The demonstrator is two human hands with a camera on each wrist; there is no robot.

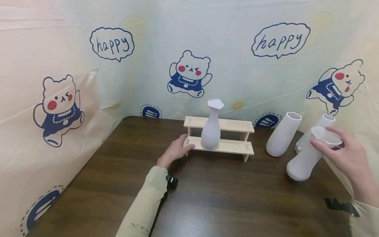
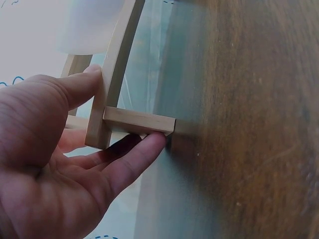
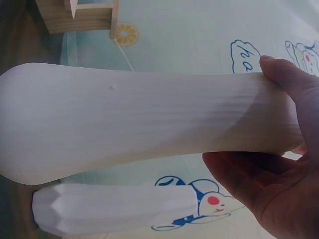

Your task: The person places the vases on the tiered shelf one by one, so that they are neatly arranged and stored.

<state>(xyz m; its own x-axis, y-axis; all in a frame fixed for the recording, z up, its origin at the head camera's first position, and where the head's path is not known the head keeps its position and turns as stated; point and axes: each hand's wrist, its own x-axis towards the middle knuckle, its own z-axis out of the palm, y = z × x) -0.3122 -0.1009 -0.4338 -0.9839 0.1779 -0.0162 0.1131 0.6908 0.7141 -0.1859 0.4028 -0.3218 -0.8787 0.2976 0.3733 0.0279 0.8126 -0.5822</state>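
Note:
A two-tier wooden stand is at the back of the table, and a white wavy-rimmed vase stands upright on its lower shelf. My left hand grips the shelf's left end. In the left wrist view, the thumb lies against the board and the fingers bend under it by the stand's leg. To the right, my right hand holds another white vase by its flared top, thumb and fingers around the rim. This vase leans, its rounded base low over the table.
Two more white vases stand at the right: a textured one and, behind the held vase and partly hidden, a narrower one. A printed curtain hangs close behind the dark wooden table and along both sides.

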